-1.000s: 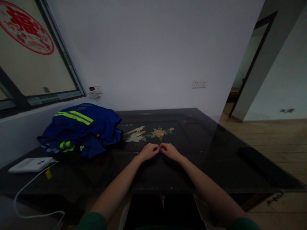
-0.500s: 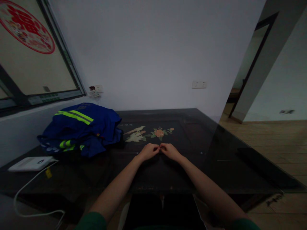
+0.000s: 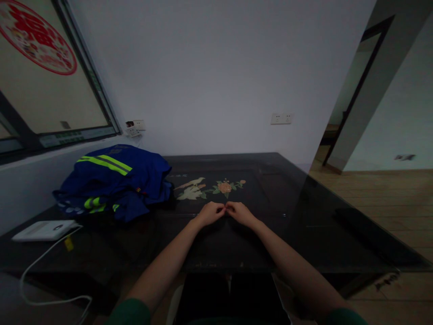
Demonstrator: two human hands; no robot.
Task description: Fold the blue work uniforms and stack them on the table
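My left hand (image 3: 210, 213) and my right hand (image 3: 239, 212) rest side by side on the dark glass-topped table (image 3: 304, 216), knuckles up and fingertips touching each other. Both hands have their fingers curled under in a loose fist; whether anything is between the fingertips is too small to make out. Just beyond them lies the table's inlaid bird and flower picture (image 3: 209, 187). A pile of blue work clothes with yellow-green reflective stripes (image 3: 113, 180) sits to the left of my left hand, apart from it.
A white flat device (image 3: 43, 230) with a white cable (image 3: 40, 271) lies at the table's left front. Wall sockets (image 3: 280, 118) sit on the back wall, a window (image 3: 50, 90) at left. A doorway (image 3: 352, 99) and wooden floor (image 3: 389, 198) open to the right.
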